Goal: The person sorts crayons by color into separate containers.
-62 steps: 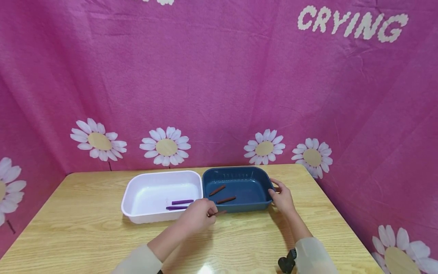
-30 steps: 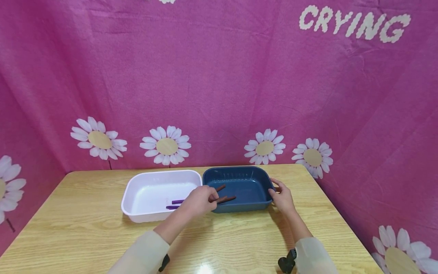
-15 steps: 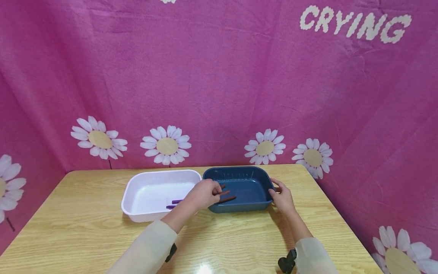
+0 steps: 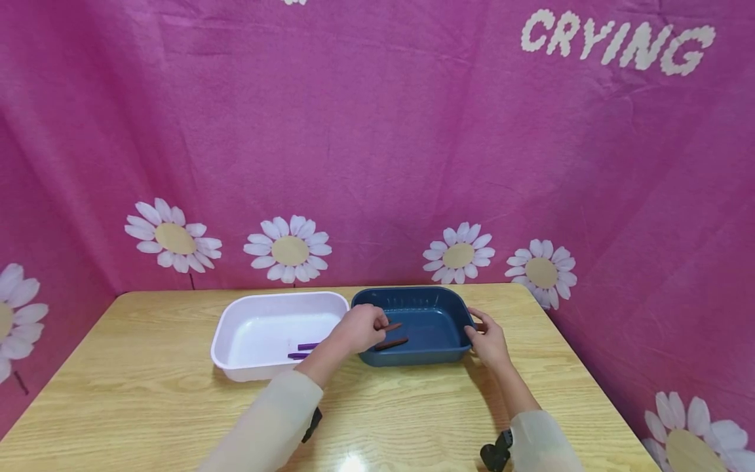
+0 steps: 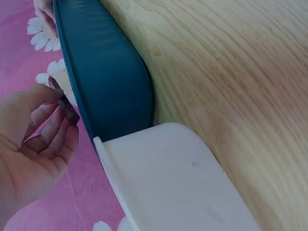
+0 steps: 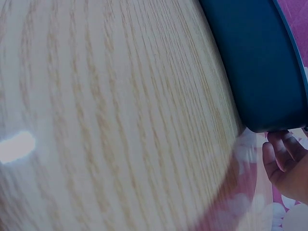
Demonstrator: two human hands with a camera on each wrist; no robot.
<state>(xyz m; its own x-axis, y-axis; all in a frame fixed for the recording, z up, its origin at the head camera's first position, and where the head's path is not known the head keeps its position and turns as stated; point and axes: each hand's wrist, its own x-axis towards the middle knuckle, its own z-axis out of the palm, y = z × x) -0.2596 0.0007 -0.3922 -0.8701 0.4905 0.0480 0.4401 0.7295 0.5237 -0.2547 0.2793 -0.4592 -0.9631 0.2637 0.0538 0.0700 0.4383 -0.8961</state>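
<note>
My left hand [image 4: 360,329] is over the left part of a dark blue tray [image 4: 425,357], pinching a brown crayon [image 5: 66,105] between thumb and fingers. Another brown crayon [image 4: 392,343] lies on the tray floor just below it; the hand mostly hides a further one. At the tray's right end, my right hand [image 4: 491,342] grips the rim, thumb at the top edge and fingers against the outer wall. In the right wrist view, the fingers [image 6: 283,154] touch the blue wall from outside.
Left of the blue tray, right up against it, stands a white tray [image 4: 248,372]. Purple crayons [image 4: 308,346] lie inside, partly behind my left forearm. Both trays stand on a wooden table [image 4: 413,419], with a pink flowered cloth [image 4: 377,164] behind.
My left hand has carried the brown crayon from in front of the trays, up over the near rim and farther into the blue tray. The right hand keeps its grip.
</note>
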